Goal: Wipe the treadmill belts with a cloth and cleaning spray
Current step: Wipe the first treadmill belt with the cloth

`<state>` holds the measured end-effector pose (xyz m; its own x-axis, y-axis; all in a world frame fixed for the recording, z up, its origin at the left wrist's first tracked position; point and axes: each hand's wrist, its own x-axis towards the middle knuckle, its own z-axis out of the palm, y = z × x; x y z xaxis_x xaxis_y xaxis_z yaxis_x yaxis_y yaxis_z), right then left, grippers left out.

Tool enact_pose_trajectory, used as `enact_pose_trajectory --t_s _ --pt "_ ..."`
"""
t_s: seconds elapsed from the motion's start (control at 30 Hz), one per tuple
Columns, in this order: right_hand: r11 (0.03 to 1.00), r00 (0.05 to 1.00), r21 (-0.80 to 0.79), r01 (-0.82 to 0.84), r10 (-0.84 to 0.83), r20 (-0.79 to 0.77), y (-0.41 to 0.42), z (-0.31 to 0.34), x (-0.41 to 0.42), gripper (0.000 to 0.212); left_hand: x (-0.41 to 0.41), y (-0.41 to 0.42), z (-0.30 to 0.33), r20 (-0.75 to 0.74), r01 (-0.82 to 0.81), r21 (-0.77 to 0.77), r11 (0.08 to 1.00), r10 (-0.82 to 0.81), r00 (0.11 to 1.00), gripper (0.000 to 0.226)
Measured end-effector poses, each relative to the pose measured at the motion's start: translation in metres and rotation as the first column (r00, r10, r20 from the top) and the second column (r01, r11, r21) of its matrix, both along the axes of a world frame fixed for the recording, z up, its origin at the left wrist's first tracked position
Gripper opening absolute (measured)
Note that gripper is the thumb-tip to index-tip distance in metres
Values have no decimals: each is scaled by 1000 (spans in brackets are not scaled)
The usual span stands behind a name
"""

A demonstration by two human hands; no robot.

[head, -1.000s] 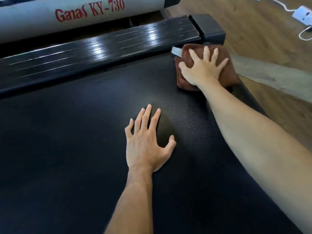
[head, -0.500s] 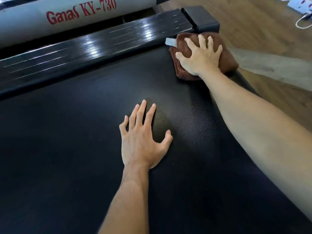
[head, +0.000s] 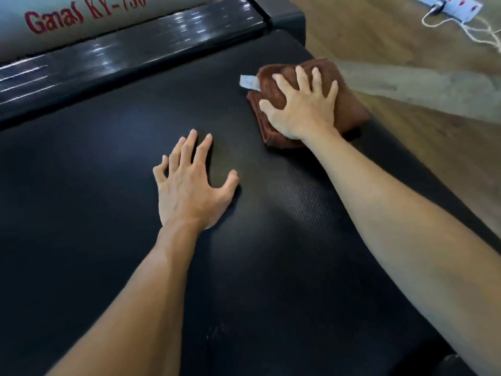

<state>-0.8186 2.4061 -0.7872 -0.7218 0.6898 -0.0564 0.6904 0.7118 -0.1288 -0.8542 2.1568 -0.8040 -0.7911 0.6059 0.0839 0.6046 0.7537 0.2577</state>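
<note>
Black textured treadmill belt (head: 113, 218) carries both hands. L hand (head: 189, 191) lies flat on it, fingers (head: 187, 147) spread apart. Further out, to the R of those fingers, R hand (head: 301, 109) presses the folded brown cloth (head: 349, 109) at the belt's R edge, fingers splayed over it. Beyond: glossy black side rail (head: 135, 58), white power strip (head: 455, 6) on wood floor (head: 366, 31).

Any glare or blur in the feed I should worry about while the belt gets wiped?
Head view: streaky glare on the glossy side rail; the matte belt shows only a soft sheen. Slight motion blur on the red lettering and the cloth under the right hand. Left hand reads sharp. Wide-angle bending at the edges.
</note>
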Motion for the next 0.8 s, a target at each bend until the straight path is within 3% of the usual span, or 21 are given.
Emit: enact_pose_trajectory --t_s 0.2,0.37,0.47,0.6,0.7,0.8 --pt "997 996 12 -70 70 -50 -81 -7 112 74 1 -1 -1 -14 12 -13 1000 -12 1000 79" --pt "997 998 46 -65 65 -11 -156 -8 190 74 46 -52 12 -18 -11 171 985 15 1000 67" --pt "999 999 25 -35 35 4 -167 -10 192 73 87 -113 15 10 -63 182 981 62 998 60" --pt "998 1000 -49 27 -27 3 -159 -4 146 72 117 -172 14 27 -77 79 994 76 997 60" --pt "992 993 -51 -117 117 2 -194 0 136 71 131 -201 13 36 -98 13 995 97 995 62" --pt "948 948 -9 -319 318 -29 -243 -4 183 71 137 -229 7 58 -138 -21 990 139 989 64"
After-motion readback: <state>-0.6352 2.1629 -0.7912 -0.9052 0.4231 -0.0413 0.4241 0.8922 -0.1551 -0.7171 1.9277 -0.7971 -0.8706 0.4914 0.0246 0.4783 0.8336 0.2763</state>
